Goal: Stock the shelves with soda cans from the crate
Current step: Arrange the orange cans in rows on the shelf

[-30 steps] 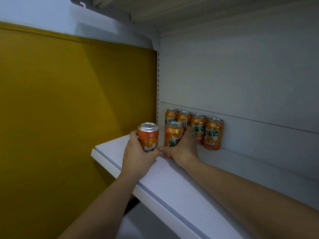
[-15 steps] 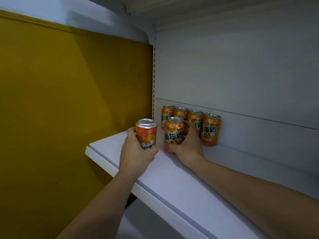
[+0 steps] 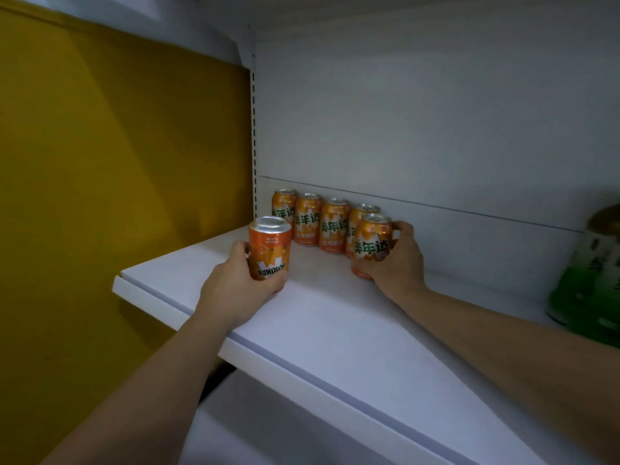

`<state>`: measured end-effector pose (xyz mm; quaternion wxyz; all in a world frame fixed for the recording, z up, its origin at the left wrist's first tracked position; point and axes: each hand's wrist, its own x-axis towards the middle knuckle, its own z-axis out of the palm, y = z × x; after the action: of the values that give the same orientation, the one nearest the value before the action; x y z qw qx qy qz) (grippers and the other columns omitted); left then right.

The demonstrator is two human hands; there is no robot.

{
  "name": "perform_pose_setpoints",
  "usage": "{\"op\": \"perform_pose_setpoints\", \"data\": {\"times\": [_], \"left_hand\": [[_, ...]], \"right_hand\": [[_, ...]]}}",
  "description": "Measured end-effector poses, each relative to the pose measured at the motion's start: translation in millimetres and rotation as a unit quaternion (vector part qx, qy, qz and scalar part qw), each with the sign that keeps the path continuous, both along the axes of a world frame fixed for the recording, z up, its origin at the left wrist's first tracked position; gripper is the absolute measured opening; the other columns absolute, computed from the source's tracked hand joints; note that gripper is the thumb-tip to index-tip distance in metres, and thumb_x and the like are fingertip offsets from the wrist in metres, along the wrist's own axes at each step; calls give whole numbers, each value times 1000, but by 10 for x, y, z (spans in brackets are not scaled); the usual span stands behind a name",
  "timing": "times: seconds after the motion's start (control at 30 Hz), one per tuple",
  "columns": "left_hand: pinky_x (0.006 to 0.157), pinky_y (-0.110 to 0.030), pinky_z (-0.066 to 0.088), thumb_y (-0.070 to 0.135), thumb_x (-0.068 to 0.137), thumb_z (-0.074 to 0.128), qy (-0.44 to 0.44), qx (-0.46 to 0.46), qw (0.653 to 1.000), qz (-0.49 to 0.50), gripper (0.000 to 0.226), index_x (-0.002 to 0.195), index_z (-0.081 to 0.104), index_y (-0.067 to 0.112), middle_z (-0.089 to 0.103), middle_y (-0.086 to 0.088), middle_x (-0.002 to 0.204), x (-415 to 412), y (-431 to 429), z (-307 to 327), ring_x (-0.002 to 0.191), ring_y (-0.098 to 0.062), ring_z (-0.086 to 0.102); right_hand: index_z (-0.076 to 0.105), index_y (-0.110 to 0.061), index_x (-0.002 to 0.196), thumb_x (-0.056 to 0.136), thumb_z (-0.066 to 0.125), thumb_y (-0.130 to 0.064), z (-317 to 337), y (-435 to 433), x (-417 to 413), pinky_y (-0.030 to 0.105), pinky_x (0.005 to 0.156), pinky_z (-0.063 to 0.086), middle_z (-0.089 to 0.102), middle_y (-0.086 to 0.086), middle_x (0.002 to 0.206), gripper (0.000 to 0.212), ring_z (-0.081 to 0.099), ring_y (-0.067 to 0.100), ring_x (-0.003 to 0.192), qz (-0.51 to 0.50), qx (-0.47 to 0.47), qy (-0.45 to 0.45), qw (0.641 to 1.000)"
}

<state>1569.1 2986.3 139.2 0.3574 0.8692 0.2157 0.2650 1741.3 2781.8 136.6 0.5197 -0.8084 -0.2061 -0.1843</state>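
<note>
- Mirinda can (image 3: 269,253): metal, glossy orange print, bare silver end with dull shine.
- Back-row soda cans (image 3: 333,226) and front can (image 3: 371,245): same glossy printed metal.
- Shelf board (image 3: 335,330): white, smooth, matt.
- Back panel (image 3: 436,129): white, matt.
- Wall (image 3: 117,162): mustard yellow, matt.
- Green bottles (image 3: 593,273): glossy, too blurred to tell material.

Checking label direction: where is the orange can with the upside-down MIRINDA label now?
Head view, left of centre: the orange upside-down-label can is gripped by the left hand over the white shelf, in front of the back row of orange cans.
</note>
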Motion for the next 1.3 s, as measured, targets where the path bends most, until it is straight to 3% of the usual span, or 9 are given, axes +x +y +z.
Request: {"op": "perform_pose_setpoints", "data": {"times": [0.47, 0.6, 0.73, 0.8, 0.9, 1.0, 1.1, 1.17, 1.3], "left_hand": [[89, -36, 52, 50, 75, 81, 10, 20, 1000, -7, 77, 136, 38, 27, 61, 3, 130, 10, 10, -7, 101, -12, 56], [92, -38, 53, 50, 74, 81, 14, 11, 1000, -4, 80, 138, 38, 27, 61, 2, 132, 18, 16, -15, 108, -17, 61], [89, -38, 54, 52, 73, 81, 15, 4, 1000, -2, 82, 138, 38, 27, 63, 1, 128, 5, 35, -4, 98, -16, 60], [86, -37, 55, 54, 71, 82, 16, 6, 1000, 4, 84, 137, 38, 26, 64, 1, 125, 9, 40, -9, 96, -16, 61], [82, -36, 54, 55, 72, 82, 18, 15, 1000, 7, 80, 133, 39, 25, 65, 1, 122, 14, 38, -22, 94, -15, 62], [84, -36, 54, 53, 74, 81, 16, 18, 1000, 1, 77, 133, 39, 25, 64, 3, 121, 10, 15, -14, 94, -15, 61], [84, -36, 54, 54, 73, 81, 10, 13, 1000, -4, 76, 132, 39, 29, 61, 8, 113, -2, 7, -4, 95, -14, 61], [86, -38, 56, 60, 70, 80, 3, 13, 1000, -8, 72, 127, 41, 36, 62, 14, 109, -10, 5, 4, 96, -12, 63], [86, -41, 56, 60, 69, 74, 8, 18, 999, -29, 58, 119, 50, 43, 66, 17, 105, -19, -3, 21, 95, -9, 64]], "right_hand": [[42, -17, 137, 56, 96, -23, 50, -241, 428, 27, 84, 43, 52, 13, 126, 97, 54, 23, 105, -82, -38, -3, 996], [42, -20, 135, 53, 97, -25, -3, -262, 475, 33, 86, 50, 56, 10, 124, 99, 59, 27, 108, -79, -35, -22, 996], [35, -23, 142, 56, 96, -26, 27, -245, 325, 38, 91, 49, 46, 11, 129, 106, 53, 26, 113, -91, 5, -18, 996], [39, -22, 137, 56, 95, -30, 73, -175, 178, 39, 93, 48, 44, 8, 127, 99, 49, 25, 116, -104, 28, -68, 992], [45, -22, 122, 61, 88, -37, 139, 36, -79, 39, 88, 49, 47, -3, 113, 76, 53, 23, 109, -33, 36, -135, 990], [46, -26, 125, 72, 82, -32, 225, 298, -302, 33, 84, 49, 54, -6, 113, 64, 58, 16, 105, 110, -12, -82, 990], [32, -39, 145, 74, 78, -31, 352, 567, -476, 41, 101, 47, 45, -2, 142, 84, 50, 18, 126, 267, -79, 16, 960], [24, -44, 149, 79, 79, -23, 452, 711, -538, 46, 107, 44, 35, 0, 155, 92, 43, 22, 136, 325, -102, 20, 940], [21, -40, 152, 78, 76, -3, 562, 847, -569, 32, 92, 54, 38, 4, 152, 100, 51, 19, 124, 388, -107, 69, 913]]}}
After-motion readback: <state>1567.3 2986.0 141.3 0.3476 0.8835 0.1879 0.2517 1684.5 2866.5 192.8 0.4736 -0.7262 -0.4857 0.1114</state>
